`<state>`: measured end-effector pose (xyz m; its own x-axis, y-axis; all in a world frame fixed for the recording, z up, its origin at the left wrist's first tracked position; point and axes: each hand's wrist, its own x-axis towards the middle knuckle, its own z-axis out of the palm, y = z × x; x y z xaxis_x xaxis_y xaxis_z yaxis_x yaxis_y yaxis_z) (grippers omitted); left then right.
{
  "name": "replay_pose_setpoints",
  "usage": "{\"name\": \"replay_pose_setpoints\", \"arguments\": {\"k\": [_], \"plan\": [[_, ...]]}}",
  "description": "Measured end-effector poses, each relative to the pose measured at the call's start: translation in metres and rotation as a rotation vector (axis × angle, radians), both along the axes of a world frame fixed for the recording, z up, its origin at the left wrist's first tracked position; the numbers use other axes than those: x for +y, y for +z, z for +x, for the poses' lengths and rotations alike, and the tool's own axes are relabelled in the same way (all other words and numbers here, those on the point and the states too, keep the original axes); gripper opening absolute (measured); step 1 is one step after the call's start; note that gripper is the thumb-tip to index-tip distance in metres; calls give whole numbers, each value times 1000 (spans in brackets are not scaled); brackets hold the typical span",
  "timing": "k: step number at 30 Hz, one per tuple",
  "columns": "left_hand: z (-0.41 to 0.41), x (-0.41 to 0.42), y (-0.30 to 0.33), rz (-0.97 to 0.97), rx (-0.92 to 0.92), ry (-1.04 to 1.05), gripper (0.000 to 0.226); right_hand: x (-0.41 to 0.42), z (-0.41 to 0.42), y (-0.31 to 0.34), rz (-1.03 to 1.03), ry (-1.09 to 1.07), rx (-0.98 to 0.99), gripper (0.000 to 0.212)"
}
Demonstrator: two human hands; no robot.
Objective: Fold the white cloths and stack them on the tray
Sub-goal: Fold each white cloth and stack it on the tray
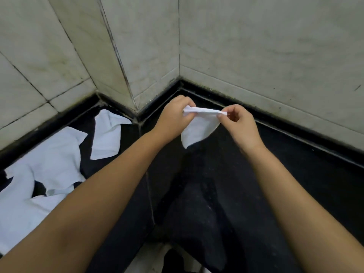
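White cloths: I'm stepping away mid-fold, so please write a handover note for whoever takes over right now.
Left hand and right hand each pinch one end of a small white cloth, held in the air above the black stone counter.
Several unfolded white cloths lie loose on the counter to the left.
No tray or folded stack is in view.
Left: finish this fold, fold the rest, stack them.

White cloth (199,127); white loose cloths (49,160); black speckled counter (216,194); pale grey-veined wall tiles (256,46).

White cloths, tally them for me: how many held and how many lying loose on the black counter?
Held cloth, in left hand and right hand: 1
Separate loose cloth: 1
Overlapping pile: count unclear
Total: at least 3
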<state>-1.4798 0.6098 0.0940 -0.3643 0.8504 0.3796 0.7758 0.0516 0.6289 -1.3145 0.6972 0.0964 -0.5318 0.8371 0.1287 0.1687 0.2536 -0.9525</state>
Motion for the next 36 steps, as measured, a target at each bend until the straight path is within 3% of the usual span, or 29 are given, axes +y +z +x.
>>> {"name": "replay_pose_setpoints", "arguments": {"k": [4, 12, 15, 18, 21, 24, 29, 36], "plan": [[19, -30, -14, -36, -145, -42, 4, -17, 23, -11, 50, 167, -48, 24], [90, -116, -128, -638, -291, -128, 12, -80, 107, -121, 5, 563, -624, 23], [106, -135, -135, -754, -353, -148, 11, -93, 126, -137, -102, 639, -669, 13], [105, -138, -130, -804, -435, -166, 8, -87, 127, -133, -227, 678, -633, 18], [93, -120, -123, -749, -476, -108, 10, -70, 116, -130, -336, 594, -570, 15], [77, -90, -120, -696, -474, 2, 8, -52, 98, -130, -344, 352, -512, 12], [65, -51, -131, -676, -386, 113, 3, -41, 65, -141, -268, 48, -600, 10], [61, -34, -152, -671, -148, 108, 13, -44, 47, -155, -119, -69, -761, 10]]}}
